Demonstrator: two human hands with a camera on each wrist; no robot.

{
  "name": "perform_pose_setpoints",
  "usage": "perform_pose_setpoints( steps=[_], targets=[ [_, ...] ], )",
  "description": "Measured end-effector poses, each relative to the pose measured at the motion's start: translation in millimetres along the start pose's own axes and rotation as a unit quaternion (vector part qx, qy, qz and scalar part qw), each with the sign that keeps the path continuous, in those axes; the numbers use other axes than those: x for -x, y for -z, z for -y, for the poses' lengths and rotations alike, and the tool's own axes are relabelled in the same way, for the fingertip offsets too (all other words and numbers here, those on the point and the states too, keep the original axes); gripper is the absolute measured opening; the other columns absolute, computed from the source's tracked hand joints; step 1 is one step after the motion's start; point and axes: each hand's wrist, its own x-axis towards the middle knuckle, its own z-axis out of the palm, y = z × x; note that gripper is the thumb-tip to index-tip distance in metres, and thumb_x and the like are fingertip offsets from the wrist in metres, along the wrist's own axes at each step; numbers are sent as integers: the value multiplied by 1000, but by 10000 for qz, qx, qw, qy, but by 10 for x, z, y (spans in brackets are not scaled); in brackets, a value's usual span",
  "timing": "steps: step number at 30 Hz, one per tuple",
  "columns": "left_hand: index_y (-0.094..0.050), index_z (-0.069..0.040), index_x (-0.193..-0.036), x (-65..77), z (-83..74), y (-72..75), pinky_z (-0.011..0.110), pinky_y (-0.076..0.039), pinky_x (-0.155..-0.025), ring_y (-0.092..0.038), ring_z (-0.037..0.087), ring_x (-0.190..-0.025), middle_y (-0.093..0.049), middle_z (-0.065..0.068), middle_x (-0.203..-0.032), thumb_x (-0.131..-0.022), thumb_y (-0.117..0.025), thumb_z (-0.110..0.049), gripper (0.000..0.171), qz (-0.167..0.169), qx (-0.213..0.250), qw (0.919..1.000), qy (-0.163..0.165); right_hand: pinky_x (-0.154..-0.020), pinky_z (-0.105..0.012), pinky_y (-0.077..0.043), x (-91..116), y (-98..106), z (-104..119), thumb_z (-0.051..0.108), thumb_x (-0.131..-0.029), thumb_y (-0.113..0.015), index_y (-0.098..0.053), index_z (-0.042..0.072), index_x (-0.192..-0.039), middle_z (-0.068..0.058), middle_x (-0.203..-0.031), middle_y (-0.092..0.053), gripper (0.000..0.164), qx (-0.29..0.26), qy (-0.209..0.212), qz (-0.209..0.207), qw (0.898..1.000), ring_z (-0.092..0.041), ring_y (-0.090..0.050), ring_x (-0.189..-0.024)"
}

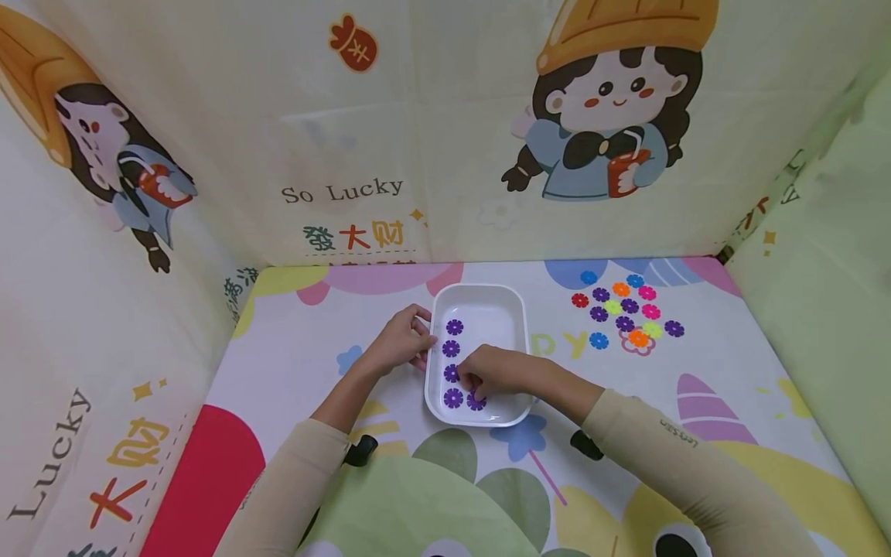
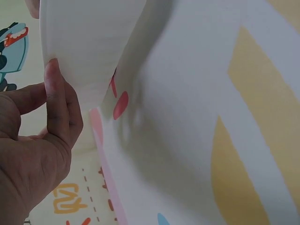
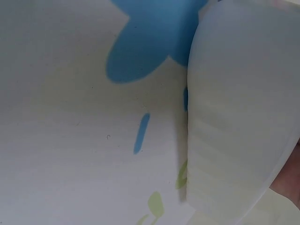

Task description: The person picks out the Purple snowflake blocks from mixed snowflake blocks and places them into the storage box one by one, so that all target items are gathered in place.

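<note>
A white tray (image 1: 494, 313) lies on the patterned table, with its outer wall (image 2: 89, 42) filling the top of the left wrist view. My left hand (image 1: 402, 338) grips its left rim between thumb and fingers. Inside the tray, several purple snowflake discs (image 1: 454, 327) form a column along the left side. My right hand (image 1: 496, 370) reaches over the right rim with curled fingers and pinches another purple snowflake disc (image 1: 476, 401), beside the column's lowest one. In the right wrist view the tray wall hides most of that hand.
To the right of the tray, loose snowflake discs (image 1: 624, 323) in purple, blue, orange, pink, red and yellow lie scattered on the printed tablecloth (image 1: 292, 340). Cloth walls (image 1: 459, 155) printed with cartoon figures enclose the table at the back and both sides.
</note>
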Motion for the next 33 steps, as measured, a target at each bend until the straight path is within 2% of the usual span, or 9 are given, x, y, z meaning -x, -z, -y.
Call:
perform_pose_setpoints(
  steps=[7,13,23,26,33],
  targets=[
    [-50,-4,-134,1,-11,-8,40,-66,-59,-65,20,-62,-60,14,-98,-98,-67,-5,40,-2,-32,10000,-31,-70,-20,-53,18,20,4,16,-90,-81,-69,17,-87,7,-76,-61,13,-19,-1,-38,10000,-8,-56,-75],
    [-49,-4,-134,2,-14,-12,42,-66,-60,-66,20,-62,-60,14,-99,-98,-67,-4,40,35,-22,10000,-14,-72,-20,-55,92,93,-3,12,-90,-81,-72,13,-93,8,-79,-63,9,-244,180,-331,9990,-9,-58,-77],
    [-50,-5,-134,6,-41,-7,40,-66,-59,-66,20,-61,-60,14,-99,-98,-67,-6,40,-15,-78,10000,49,-73,-19,-57,300,198,-40,12,-89,-82,-71,11,-99,8,-84,-64,14,-416,577,-1077,9916,-10,-57,-80],
    [-50,-5,-134,3,-36,-9,38,-66,-57,-66,20,-61,-60,14,-99,-98,-67,-6,40,-28,-65,10000,49,-74,-19,-58,392,219,-42,13,-89,-81,-72,12,-101,8,-87,-65,15,-511,532,-1342,9882,-11,-59,-82],
    [-50,-6,-134,0,1,-16,37,-66,-57,-67,21,-63,-60,14,-99,-98,-67,-8,39,-14,-57,10000,78,-80,-23,-62,648,259,-121,14,-91,-80,-71,14,-110,-3,-103,-72,21,-797,310,-2081,9744,-11,-62,-91]
  ],
)
